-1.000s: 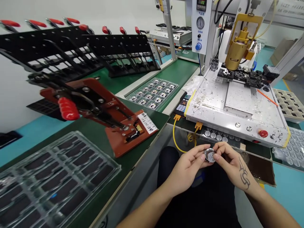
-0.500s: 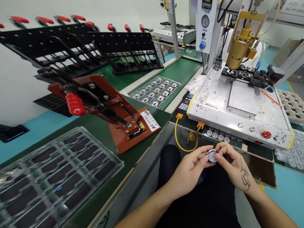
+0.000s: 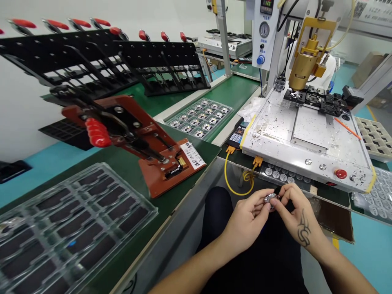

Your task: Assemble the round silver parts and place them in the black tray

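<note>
A small round silver part (image 3: pixel 270 199) is pinched between the fingertips of both hands, low in front of me over my lap. My left hand (image 3: pixel 245 222) grips it from the left. My right hand (image 3: pixel 295 214), with a dark mark on its back, grips it from the right, fingers curled over it. Just beyond the hands lies a row of similar round parts (image 3: pixel 283 175) under the front edge of the white machine base (image 3: pixel 306 134).
A red toggle-clamp fixture (image 3: pixel 134 141) stands on the green mat at left. A clear tray (image 3: pixel 67 228) lies near left, another tray with round parts (image 3: pixel 200 118) farther back. Black racks (image 3: pixel 101 61) line the wall. A brass dispensing head (image 3: pixel 304 65) hangs over the machine.
Both hands stayed together on the part; the right fingers now curl further over it, hiding more of it. The view shifted slightly.
</note>
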### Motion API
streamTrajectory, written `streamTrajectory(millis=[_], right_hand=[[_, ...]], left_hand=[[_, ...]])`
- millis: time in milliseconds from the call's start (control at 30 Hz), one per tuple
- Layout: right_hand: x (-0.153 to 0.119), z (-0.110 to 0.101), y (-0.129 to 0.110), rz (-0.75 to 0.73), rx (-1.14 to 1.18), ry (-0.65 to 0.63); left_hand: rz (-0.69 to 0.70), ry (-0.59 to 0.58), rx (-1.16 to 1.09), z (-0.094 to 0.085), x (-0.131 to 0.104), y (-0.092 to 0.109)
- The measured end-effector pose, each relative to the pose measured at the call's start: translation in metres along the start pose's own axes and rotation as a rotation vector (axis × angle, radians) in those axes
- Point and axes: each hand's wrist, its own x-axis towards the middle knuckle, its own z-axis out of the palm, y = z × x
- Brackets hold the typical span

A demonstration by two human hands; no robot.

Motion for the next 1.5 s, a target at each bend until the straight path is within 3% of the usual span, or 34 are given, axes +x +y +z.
streamTrajectory(millis=[67, 233, 367, 467, 567, 633, 733, 800, 867, 933, 1000, 1067, 1133, 1200, 1267, 1367, 1433, 1500], right_hand=[[0.001, 0.000, 0.005, -0.014, -0.037, -0.009], [0.011, -0.002, 0.003, -0.150, 0.049, -0.177], [0.020, 0.007, -0.008, 0.059, 0.397, -0.080], [0.023, 0.019, -0.013, 0.218, 0.672, -0.133], [0.026, 0.023, -0.015, 0.222, 0.699, -0.191], [0.030, 0.019, -0.018, 0.128, 0.590, -0.204], [0.042, 0.006, -0.028, -0.170, 0.289, -0.323], [0.053, -0.001, -0.035, -0.376, 0.110, -0.419], [0.064, -0.003, -0.040, -0.531, 0.009, -0.431], [0.075, 0.002, -0.041, -0.645, -0.024, -0.374], [0.085, 0.012, -0.040, -0.688, -0.009, -0.304], [0.095, 0.023, -0.040, -0.652, 0.054, -0.250], [0.103, 0.032, -0.042, -0.572, 0.129, -0.216], [0.109, 0.039, -0.045, -0.505, 0.186, -0.210], [0.113, 0.043, -0.049, -0.459, 0.220, -0.234], [0.118, 0.047, -0.055, -0.404, 0.274, -0.270], [0.121, 0.052, -0.060, -0.376, 0.296, -0.299], [0.127, 0.061, -0.065, -0.359, 0.297, -0.335]], left_hand=[[0.004, -0.027, 0.051, -0.005, 0.000, 0.002], [0.054, -0.083, 0.296, -0.022, 0.003, 0.022], [0.085, 0.040, 0.158, -0.025, 0.005, 0.035], [0.083, 0.055, 0.117, -0.023, 0.003, 0.038], [0.080, 0.052, 0.132, -0.025, -0.001, 0.040], [0.066, 0.063, 0.144, -0.028, -0.003, 0.042], [0.050, 0.058, 0.190, -0.034, -0.006, 0.049], [0.055, 0.049, 0.243, -0.038, -0.009, 0.059], [0.089, 0.050, 0.346, -0.043, -0.014, 0.075], [0.233, 0.166, 0.513, -0.053, -0.021, 0.098], [0.512, 0.417, 0.723, -0.071, -0.027, 0.126], [0.816, 0.677, 0.906, -0.096, -0.031, 0.154], [1.014, 0.783, 1.048, -0.125, -0.031, 0.177], [1.080, 0.718, 1.174, -0.152, -0.024, 0.190], [1.021, 0.528, 1.300, -0.172, -0.015, 0.193], [0.887, 0.301, 1.396, -0.184, -0.005, 0.191], [0.893, 0.320, 1.346, -0.183, -0.001, 0.198], [0.927, 0.448, 1.185, -0.181, 0.005, 0.217]])
